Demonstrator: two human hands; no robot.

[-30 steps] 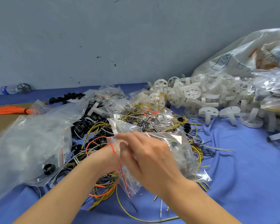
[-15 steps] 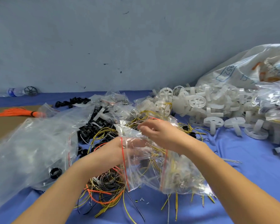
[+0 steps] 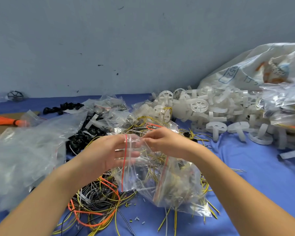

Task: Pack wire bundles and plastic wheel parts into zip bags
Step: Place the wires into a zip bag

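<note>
Nearest the camera, a tangle of loose wires (image 3: 95, 205) in yellow, black, white and orange lies on the blue cloth (image 3: 255, 167), just left of and partly under the clear zip bag (image 3: 162, 181) held over it. The bag holds yellow wires and small pale parts, and its red-lined mouth is turned up toward the hands.

The left hand (image 3: 106, 154) is at the bag's left edge: its fingers (image 3: 126, 155) lie nearly straight and spread behind the plastic, seen through it past the red seal line, and they support the bag more than clamp it. The right hand (image 3: 162, 142) is at the top of the bag, its fingertips (image 3: 146, 139) drawn together and pinching the upper lip of the plastic beside the left fingertips. The two hands are almost touching at the bag's mouth.

Left of the bag, a large clear plastic bag (image 3: 27, 150) lies crumpled. Beyond the bag are black ring parts (image 3: 78, 140), small filled zip bags (image 3: 112, 108) and more yellow wire. Farther right of the bag, white plastic wheel parts (image 3: 199, 104) are heaped against a big printed sack (image 3: 245, 72). Far left of the bag lies an orange wire bundle (image 3: 2, 120).
</note>
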